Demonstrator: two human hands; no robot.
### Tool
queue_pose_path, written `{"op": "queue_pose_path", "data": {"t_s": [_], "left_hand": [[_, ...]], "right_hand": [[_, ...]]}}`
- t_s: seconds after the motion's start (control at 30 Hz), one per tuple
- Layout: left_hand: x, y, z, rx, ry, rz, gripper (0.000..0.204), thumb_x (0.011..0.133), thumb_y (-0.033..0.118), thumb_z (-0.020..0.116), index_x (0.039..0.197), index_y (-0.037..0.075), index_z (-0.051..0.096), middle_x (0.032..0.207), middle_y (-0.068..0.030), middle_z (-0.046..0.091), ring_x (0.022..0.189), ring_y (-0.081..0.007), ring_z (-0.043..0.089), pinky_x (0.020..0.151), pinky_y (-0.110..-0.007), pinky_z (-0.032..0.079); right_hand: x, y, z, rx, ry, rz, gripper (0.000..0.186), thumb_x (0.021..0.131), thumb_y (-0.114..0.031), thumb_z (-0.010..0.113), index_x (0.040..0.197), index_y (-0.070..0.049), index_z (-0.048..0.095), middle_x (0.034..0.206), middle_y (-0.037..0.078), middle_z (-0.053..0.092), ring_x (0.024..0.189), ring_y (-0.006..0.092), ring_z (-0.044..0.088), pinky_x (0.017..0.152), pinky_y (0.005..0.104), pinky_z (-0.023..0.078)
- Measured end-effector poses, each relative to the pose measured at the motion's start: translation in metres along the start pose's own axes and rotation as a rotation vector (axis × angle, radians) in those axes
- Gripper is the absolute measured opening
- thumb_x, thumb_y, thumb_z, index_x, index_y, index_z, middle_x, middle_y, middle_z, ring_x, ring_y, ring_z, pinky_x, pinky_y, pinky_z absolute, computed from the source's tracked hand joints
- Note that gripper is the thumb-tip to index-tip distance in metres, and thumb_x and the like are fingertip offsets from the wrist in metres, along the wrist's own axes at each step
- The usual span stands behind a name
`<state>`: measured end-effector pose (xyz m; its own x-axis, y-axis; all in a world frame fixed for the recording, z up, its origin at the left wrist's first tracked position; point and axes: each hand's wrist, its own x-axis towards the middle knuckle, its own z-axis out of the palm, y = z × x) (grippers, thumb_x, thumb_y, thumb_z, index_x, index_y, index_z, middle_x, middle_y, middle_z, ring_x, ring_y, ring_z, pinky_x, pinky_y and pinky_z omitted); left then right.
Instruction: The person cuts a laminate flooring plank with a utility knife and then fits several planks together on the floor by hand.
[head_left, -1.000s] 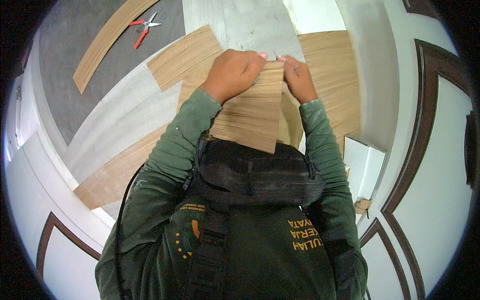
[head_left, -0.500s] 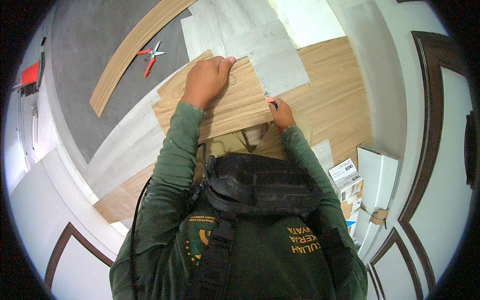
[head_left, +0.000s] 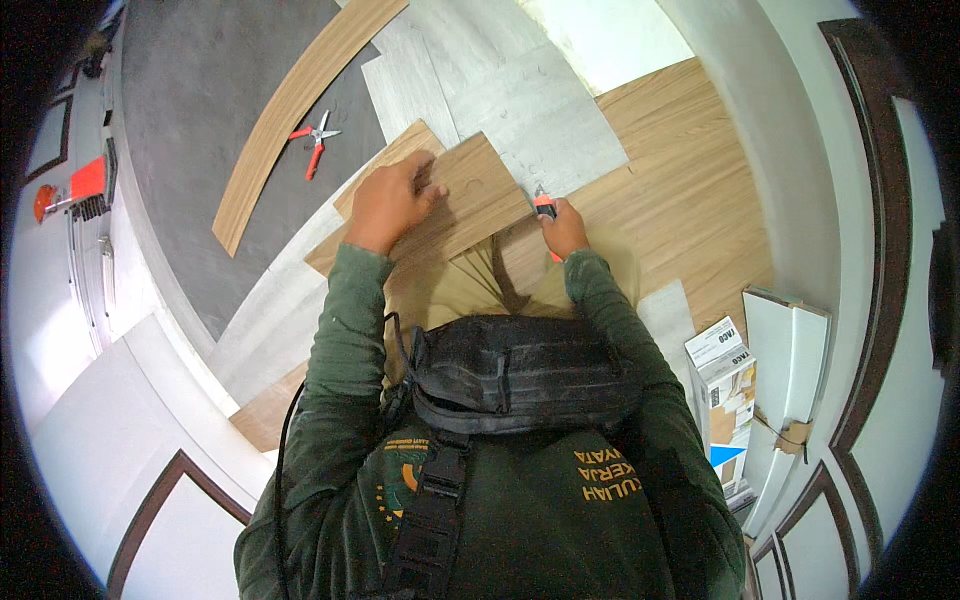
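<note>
Head: plank (head_left: 470, 200) under left hand (head_left: 390, 205)

Matt wood-grain plank (head_left: 470, 195)

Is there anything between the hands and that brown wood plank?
No. The left hand lies flat right on the wood plank, and the right hand holds an orange cutter against the plank's edge. Nothing sits between them.
</note>
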<state>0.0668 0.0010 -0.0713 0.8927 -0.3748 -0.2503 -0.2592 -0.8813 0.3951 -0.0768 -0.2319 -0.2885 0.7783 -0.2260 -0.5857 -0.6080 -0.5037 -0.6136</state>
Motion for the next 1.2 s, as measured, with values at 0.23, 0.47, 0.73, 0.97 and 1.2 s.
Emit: {"op": "queue_pose_path", "data": {"t_s": [0.23,0.47,0.73,0.97,1.2], "left_hand": [[-0.008,0.004,-0.020,-0.220,0.286,0.040,0.028,0.080,0.017,0.076,0.107,0.009,0.072,0.093,-0.0157,0.071,0.081,-0.0294,0.070,0.072,-0.035,0.053],[0.067,0.031,-0.020,-0.273,0.452,0.213,0.031,0.084,0.010,0.073,0.114,0.004,0.069,0.086,-0.0135,0.071,0.079,-0.0178,0.069,0.073,-0.030,0.052],[0.223,0.076,0.040,-0.584,0.325,0.048,0.047,0.088,0.016,0.069,0.131,-0.001,0.059,0.112,-0.0166,0.070,0.095,-0.0195,0.065,0.085,-0.031,0.051],[0.383,0.134,0.137,-0.845,0.049,0.077,0.049,0.088,0.014,0.070,0.133,-0.002,0.058,0.112,-0.0125,0.069,0.094,-0.0162,0.063,0.085,-0.029,0.051],[0.488,0.156,0.219,-0.820,-0.068,0.076,0.052,0.086,0.017,0.072,0.133,-0.002,0.057,0.112,-0.0176,0.069,0.097,-0.0208,0.064,0.091,-0.034,0.050]], "right_hand": [[0.000,-0.011,0.009,-0.049,-0.047,-0.041,0.030,0.087,-0.018,0.065,0.110,0.001,0.060,0.102,0.027,0.065,0.096,0.0433,0.063,0.083,0.0495,0.048],[0.002,-0.005,-0.011,-0.198,0.080,-0.141,0.036,0.084,-0.020,0.068,0.115,-0.002,0.062,0.115,0.022,0.061,0.113,0.0402,0.054,0.096,0.0491,0.041],[0.122,0.087,-0.143,-0.025,0.778,0.121,0.065,0.086,-0.032,0.065,0.137,0.002,0.045,0.143,0.023,0.045,0.137,0.0388,0.037,0.117,0.0500,0.023],[0.170,0.146,-0.180,-0.330,0.917,0.188,0.066,0.089,-0.028,0.062,0.145,-0.003,0.037,0.154,0.018,0.031,0.144,0.0381,0.025,0.117,0.0515,0.023],[0.177,0.144,-0.178,-0.352,0.940,0.126,0.071,0.090,-0.041,0.056,0.146,-0.003,0.036,0.154,0.017,0.033,0.144,0.0409,0.025,0.114,0.0601,0.021]]}}
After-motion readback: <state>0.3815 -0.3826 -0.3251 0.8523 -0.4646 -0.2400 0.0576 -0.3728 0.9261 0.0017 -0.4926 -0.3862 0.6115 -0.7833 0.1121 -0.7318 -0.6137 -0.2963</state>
